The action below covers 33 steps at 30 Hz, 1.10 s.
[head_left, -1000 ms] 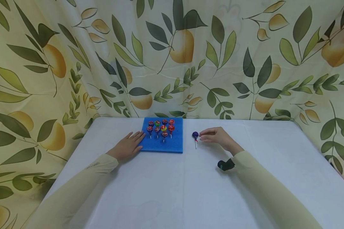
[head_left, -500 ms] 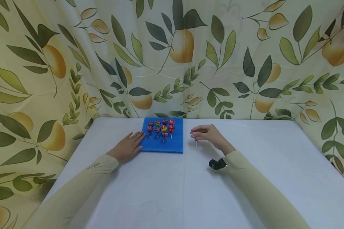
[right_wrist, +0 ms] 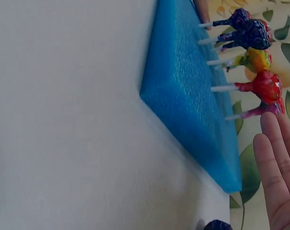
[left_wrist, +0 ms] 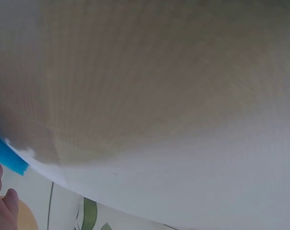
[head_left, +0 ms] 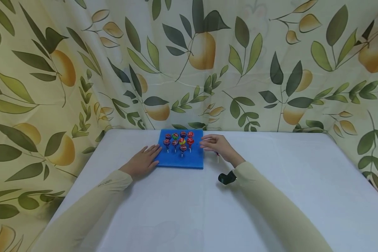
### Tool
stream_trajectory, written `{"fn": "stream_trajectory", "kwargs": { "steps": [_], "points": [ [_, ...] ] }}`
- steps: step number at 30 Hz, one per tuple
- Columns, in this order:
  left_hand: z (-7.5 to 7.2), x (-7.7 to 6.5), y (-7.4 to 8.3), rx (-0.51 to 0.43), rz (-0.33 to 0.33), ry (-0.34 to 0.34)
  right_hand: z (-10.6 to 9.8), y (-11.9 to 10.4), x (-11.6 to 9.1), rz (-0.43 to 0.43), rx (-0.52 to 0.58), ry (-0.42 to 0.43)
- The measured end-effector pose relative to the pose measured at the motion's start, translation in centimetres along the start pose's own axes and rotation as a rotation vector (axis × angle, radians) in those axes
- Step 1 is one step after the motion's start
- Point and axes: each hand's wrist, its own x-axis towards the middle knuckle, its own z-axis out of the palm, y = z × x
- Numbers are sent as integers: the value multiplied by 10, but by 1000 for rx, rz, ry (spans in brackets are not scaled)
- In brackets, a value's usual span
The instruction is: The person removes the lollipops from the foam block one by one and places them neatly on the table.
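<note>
A blue foam board (head_left: pixel 177 161) holds several wrapped lollipops (head_left: pixel 183 148) upright by their sticks. My left hand (head_left: pixel 140 162) rests flat with its fingers on the board's left edge. My right hand (head_left: pixel 219 145) hovers at the right edge, fingers pointing toward the red lollipop (right_wrist: pixel 266 86) and holding nothing. In the right wrist view, its fingers (right_wrist: pixel 268 163) are extended, the tips close to the rear lollipop's head. A loose lollipop lies on the table right of the board, mostly hidden under my right hand; its dark purple head (right_wrist: pixel 217 225) shows at the lower edge.
A white cloth covers the table (head_left: pixel 173 210). Behind it hangs a curtain (head_left: pixel 249 70) with leaf and fruit prints. A black wrist camera (head_left: pixel 227 177) sticks out from my right sleeve, low over the table.
My right hand has moved left from beside the loose lollipop, passing over it to the board's right edge. The lollipop stays on the table. My left hand keeps its place on the board.
</note>
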Motion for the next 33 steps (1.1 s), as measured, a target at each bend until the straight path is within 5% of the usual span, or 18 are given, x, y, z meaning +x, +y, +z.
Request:
{"fn": "stream_trajectory", "kwargs": {
  "steps": [33],
  "points": [
    [4, 0, 0, -2, -22, -5, 28, 11, 20, 40, 16, -26]
  ]
}}
